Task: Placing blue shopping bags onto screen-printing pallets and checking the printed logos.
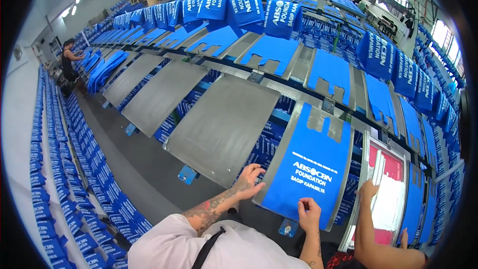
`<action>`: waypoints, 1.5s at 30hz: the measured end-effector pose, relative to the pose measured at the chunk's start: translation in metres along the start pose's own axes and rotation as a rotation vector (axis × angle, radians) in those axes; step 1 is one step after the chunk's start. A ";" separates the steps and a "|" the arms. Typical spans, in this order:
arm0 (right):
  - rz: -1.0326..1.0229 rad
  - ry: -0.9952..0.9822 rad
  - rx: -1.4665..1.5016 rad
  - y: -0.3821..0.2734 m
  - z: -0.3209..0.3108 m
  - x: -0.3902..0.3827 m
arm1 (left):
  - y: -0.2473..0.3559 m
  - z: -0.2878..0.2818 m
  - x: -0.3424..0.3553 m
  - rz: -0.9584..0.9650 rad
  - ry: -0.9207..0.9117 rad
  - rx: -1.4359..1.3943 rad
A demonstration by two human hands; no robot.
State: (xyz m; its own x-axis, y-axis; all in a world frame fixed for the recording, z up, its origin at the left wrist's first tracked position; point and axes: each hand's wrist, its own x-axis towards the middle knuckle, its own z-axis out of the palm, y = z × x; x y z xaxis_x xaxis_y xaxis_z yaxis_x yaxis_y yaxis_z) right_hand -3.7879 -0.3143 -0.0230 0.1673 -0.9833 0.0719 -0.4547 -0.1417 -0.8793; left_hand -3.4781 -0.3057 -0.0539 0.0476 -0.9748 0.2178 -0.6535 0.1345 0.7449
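A blue cloth bag piece (287,182) with white printing and cut-out handle slots lies flat on a grey metal board in front of me. My left hand (250,182) is at the left edge of that board, thumb and fingers apart with nothing between them. Over the lower part of the cloth, my right hand (309,213) has its fingers curled together in a pinch; whether cloth is between the fingertips is hidden. To the left, a bare grey board (224,127) tilts toward me.
At right, a co-worker's hand (367,190) holds a white squeegee (378,167) over a framed printing screen (343,246). More boards with blue cloth (328,74) run along the table. Printed blue bags (284,15) hang above; stacked rows (89,169) line the left aisle. Other people stand farther back.
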 end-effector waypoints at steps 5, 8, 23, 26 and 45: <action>-0.076 -0.030 0.004 -0.042 0.054 0.094 | -0.084 -0.036 0.107 -0.061 0.167 0.266; -0.297 -0.075 -0.050 -0.070 0.073 0.170 | -0.133 -0.046 0.187 -0.033 0.344 0.458; -0.532 0.304 0.072 -0.238 0.091 0.587 | -0.143 -0.050 0.241 -0.041 0.217 0.507; -0.604 0.296 0.081 -0.241 0.109 0.621 | -0.145 -0.049 0.242 -0.059 0.195 0.503; -0.550 0.418 0.383 -0.248 0.086 0.621 | -0.147 -0.050 0.238 -0.062 0.206 0.501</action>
State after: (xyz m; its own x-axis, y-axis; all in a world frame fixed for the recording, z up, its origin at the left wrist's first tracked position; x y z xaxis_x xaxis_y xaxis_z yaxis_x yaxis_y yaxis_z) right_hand -3.4958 -0.8804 0.1996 -0.0969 -0.7558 0.6476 -0.0569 -0.6454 -0.7617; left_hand -3.3332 -0.5490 -0.0803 0.2117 -0.9164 0.3396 -0.9222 -0.0723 0.3800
